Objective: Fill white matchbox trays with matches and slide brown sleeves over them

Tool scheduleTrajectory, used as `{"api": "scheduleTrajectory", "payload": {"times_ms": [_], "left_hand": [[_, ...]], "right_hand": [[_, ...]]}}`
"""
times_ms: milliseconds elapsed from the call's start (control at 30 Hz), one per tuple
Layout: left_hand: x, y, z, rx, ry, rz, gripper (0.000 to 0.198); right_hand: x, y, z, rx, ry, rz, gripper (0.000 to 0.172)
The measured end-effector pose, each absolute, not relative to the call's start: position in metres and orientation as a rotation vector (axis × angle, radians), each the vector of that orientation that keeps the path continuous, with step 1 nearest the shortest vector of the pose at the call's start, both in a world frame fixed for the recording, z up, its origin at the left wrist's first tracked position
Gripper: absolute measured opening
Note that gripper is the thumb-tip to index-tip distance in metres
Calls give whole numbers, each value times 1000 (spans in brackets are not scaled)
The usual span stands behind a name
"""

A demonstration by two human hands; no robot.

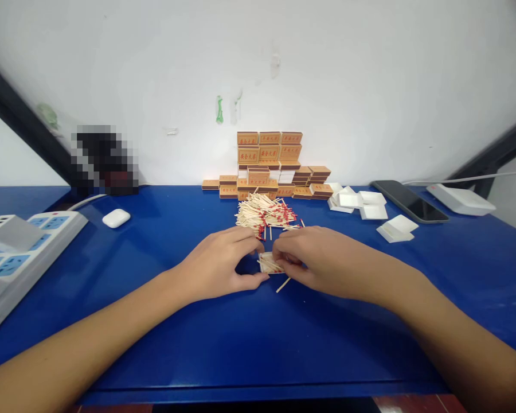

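Observation:
A small white matchbox tray (264,271) with matches (270,261) inside lies on the blue table between my hands. My left hand (223,261) curves round its left end, thumb at the near corner and fingertips at the far one. The fingers of my right hand (316,258) are bent together over the tray's right part, touching the matches; their tips and anything pinched there are hidden. One loose match (282,285) lies just in front of the tray. Behind it is a heap of red-tipped matches (262,212), a few strewn at its edge.
Stacked matchboxes (269,153) stand against the wall. White empty trays (373,205) lie to the right, near a phone (408,201) and a white box-shaped device (461,199). At left are a power strip (34,252) and a white earphone case (116,218).

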State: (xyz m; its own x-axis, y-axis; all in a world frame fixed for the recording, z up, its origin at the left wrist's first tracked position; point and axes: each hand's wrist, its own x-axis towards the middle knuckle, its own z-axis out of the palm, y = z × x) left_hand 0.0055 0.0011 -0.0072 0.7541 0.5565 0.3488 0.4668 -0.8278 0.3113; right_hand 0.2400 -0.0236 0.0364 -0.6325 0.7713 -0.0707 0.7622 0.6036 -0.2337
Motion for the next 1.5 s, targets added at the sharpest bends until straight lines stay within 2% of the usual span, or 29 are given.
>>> {"api": "scheduleTrajectory", "payload": {"times_ms": [400, 1133, 1300, 1500], "left_hand": [[6, 1, -6, 2774, 811, 649, 23], [6, 3, -8, 2723, 826, 588, 22], [6, 3, -7, 2738, 827, 567, 25], [6, 3, -8, 2742, 810, 583, 24]], "right_hand": [[234, -18, 31, -1253, -2846, 169, 21], [219, -24, 29, -1136, -3000, -309, 14], [217, -24, 32, -1285, -2981, -250, 8], [223, -21, 36, -1311, -2980, -106, 15]]}}
